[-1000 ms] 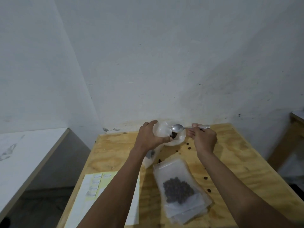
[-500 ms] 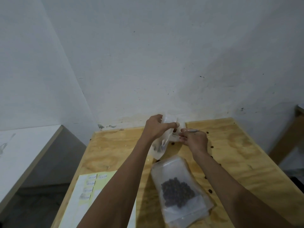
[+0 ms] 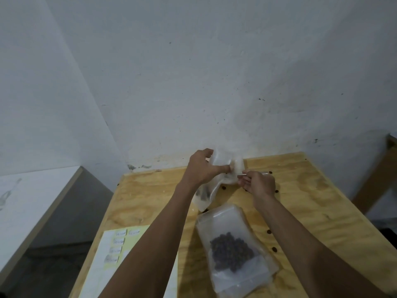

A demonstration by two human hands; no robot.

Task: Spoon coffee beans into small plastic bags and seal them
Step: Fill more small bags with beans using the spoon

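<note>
A white tabletop (image 3: pixel 32 196) stood far to the left, apart from the pale plywood table (image 3: pixel 311 211) where the person worked. Near the front left of the wooden table lay a yellow and white paper sheet with small labels (image 3: pixel 120 250).

The left hand (image 3: pixel 204 168) was lifted over the back of the table. Its fingers and thumb were curled round the top of a small clear plastic bag (image 3: pixel 217 179), pinching it. The bag hung down from those fingers, and its bottom end reached the wood. A few dark coffee beans (image 3: pixel 203 193) showed low inside it.

Just to the right, the right hand (image 3: pixel 258 184) was near the mouth of the same bag. Its fingers were curled round a thin silver spoon (image 3: pixel 242 174). The spoon's handle poked out to the right of the hand. I could not tell if the spoon's bowl touched the bag.

In front of both hands lay a big clear plastic bag with a heap of dark beans inside (image 3: pixel 232 248). It sat flat on a stack of more clear bags. Some loose brown beans (image 3: pixel 274 249) were scattered on the wood to the right.
</note>
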